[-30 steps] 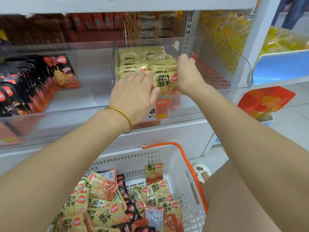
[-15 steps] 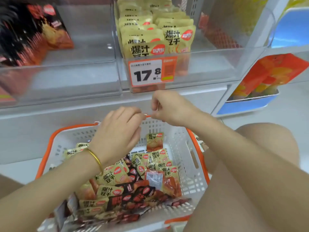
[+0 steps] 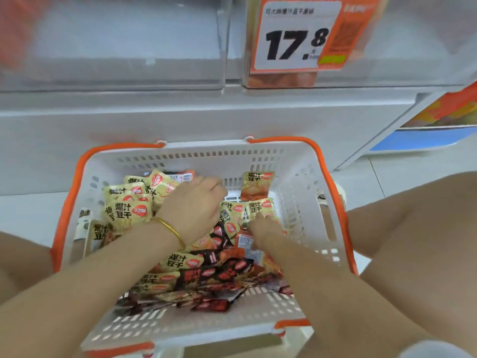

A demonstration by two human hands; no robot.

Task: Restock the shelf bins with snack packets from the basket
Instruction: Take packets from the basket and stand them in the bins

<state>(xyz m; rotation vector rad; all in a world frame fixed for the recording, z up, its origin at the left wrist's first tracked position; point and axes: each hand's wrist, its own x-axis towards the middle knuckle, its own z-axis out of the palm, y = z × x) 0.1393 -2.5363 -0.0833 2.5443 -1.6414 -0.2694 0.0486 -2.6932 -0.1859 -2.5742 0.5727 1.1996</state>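
Yellow snack packets (image 3: 129, 211) in white basket (image 3: 296, 182), both hands' fingers hidden, grip unclear

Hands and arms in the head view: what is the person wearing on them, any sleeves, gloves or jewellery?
Both forearms are bare, with no sleeves or gloves in view. The left hand has a thin gold bangle round its wrist. The right hand shows no ring, watch or band that can be made out.

White basket (image 3: 296, 177), orange rim; yellow packets (image 3: 129, 211), dark packets (image 3: 219, 275).
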